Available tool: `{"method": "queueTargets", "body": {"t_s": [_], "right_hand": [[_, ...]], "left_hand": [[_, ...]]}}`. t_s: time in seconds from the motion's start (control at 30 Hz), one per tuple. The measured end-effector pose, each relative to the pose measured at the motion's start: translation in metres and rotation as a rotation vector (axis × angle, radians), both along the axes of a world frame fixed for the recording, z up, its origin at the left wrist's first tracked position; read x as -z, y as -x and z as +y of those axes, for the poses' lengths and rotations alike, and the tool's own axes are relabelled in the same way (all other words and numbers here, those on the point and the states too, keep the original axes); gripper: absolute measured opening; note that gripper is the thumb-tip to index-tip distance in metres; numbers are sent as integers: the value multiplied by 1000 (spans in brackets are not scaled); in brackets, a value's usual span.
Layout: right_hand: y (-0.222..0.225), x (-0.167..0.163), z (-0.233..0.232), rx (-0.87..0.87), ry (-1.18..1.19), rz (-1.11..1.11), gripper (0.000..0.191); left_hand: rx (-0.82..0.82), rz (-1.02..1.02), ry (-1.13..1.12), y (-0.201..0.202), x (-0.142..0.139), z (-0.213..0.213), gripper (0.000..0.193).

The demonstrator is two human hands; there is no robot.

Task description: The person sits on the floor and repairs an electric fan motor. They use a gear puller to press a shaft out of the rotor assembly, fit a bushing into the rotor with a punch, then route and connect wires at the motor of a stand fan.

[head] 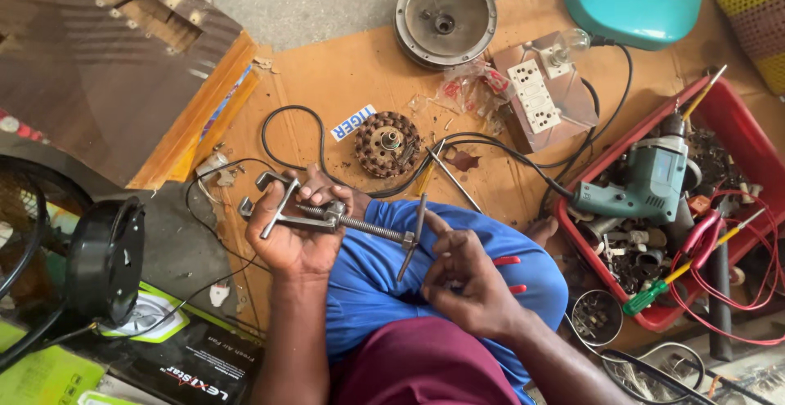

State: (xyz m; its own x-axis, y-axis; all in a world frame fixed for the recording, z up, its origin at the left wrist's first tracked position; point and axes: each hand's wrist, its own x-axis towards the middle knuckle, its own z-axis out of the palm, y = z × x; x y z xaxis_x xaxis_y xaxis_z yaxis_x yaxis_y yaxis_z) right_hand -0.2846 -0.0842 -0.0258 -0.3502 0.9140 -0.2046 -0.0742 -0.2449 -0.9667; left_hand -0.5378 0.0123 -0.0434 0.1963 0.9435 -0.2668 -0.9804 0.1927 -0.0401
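My left hand [296,233] is shut around a metal gear puller [282,201], gripping its jaws and crossbar above my blue-clad knee. The puller's threaded screw [372,228] runs right toward its T-handle bar [413,236]. My right hand [462,278] pinches that handle bar between thumb and fingers. On the cardboard just beyond the puller lies a copper-wound fan stator [386,143].
A round metal motor cover [445,17] lies at the back. A switchboard with sockets and a bulb [544,90] sits right of it, cables trailing. A red tray [736,119] holds a green drill [646,180], screwdrivers and parts. A black fan motor housing [105,259] stands left.
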Motion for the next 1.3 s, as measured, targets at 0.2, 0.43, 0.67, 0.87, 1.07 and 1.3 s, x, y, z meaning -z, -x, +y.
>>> {"method": "queueTargets", "body": {"t_s": [0.2,0.43,0.67,0.87,1.07,1.3], "right_hand": [[0,-3,-5,-185,158,-18,41],[-3,-11,6,36,28,250,27],[-4,-13,4,-58,72,292,32],[-8,-10,5,-144,289,146,40],[-5,-31,15,-202,281,340,47],[-16,-26,14,-476,371,-290,44]], "left_hand": [[-16,-1,-31,-3,2,5,16],[6,-17,-13,0,-1,5,18],[-45,12,-5,2,0,7,14],[-24,-6,14,2,0,10,14],[-15,58,-4,1,0,15,17],[21,82,31,-4,-4,17,16]]}}
